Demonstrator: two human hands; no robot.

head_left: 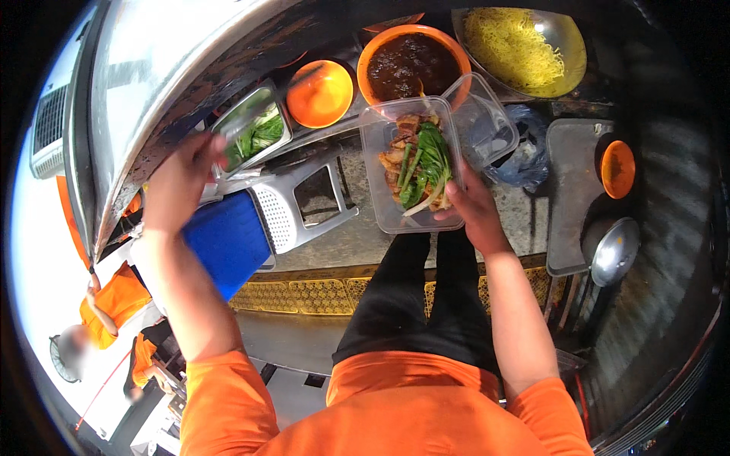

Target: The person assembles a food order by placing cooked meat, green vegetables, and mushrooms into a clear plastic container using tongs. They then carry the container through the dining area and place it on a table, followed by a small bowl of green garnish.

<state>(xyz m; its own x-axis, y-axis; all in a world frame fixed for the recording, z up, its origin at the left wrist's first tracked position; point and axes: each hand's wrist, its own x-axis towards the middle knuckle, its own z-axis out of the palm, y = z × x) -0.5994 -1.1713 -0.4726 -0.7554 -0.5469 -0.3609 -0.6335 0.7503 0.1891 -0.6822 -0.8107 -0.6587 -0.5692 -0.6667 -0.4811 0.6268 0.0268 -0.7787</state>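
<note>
My right hand [479, 213] grips the right edge of a clear plastic takeaway container [370, 182]. Inside it lie browned sliced meat [405, 129] and cooked leafy greens [432, 156]. A second clear piece, apparently the container's lid [494, 125], stands out behind it to the right. My left hand [182, 178] is beside a metal tray [284, 121] of cut green vegetables [258, 135]. Motion smears its fingers, so what they hold, if anything, does not show.
Along the far side are an orange bowl [319, 95], a larger orange bowl of dark sauce [407, 64] and a metal bowl of yellow noodles [517, 49]. A pale plastic stool [285, 213] stands left; a grey tray [566, 190] and metal lid [614, 251] sit right. People in orange [125, 300] are far left.
</note>
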